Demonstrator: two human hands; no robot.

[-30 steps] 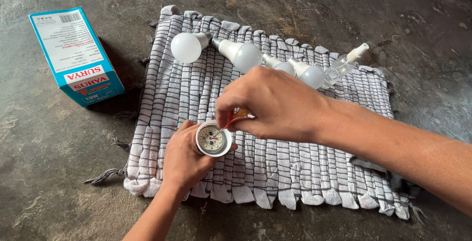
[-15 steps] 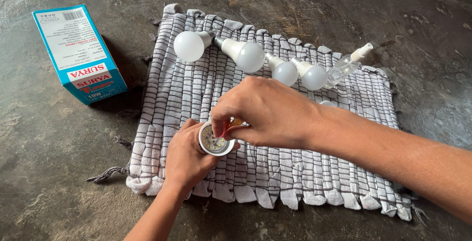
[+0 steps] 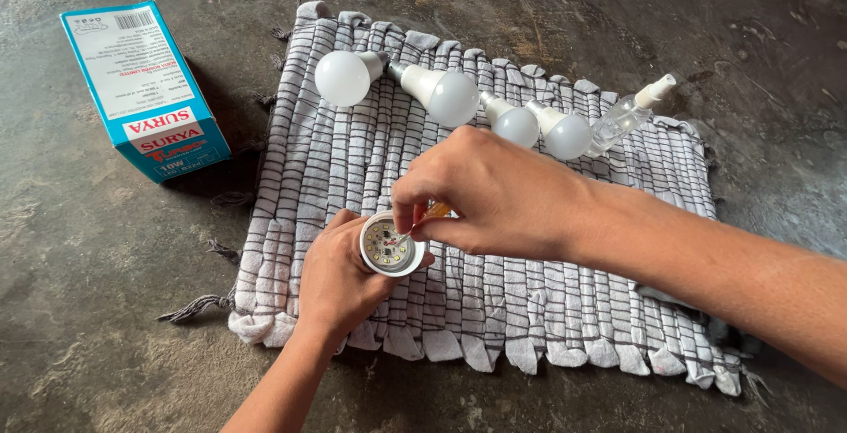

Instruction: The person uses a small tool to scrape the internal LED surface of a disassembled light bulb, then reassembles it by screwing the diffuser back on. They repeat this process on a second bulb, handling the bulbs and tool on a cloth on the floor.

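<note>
White bulb base (image 3: 389,245), dome off; round board with yellow chips

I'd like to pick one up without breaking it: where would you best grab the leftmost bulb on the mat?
Probably by the white neck just behind the dome of the leftmost bulb, coming from above. It lies on its side on the mat, dome to the left and base to the right, with free space on the near and far sides for fingers.

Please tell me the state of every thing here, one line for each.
Opened bulb: dome off, inner board showing, held in left hand.
Right hand: pinching an orange-handled tool at the board.
Four bulbs: whole, lying on mat.
Spray bottle: lying down.
Box: closed.
</note>
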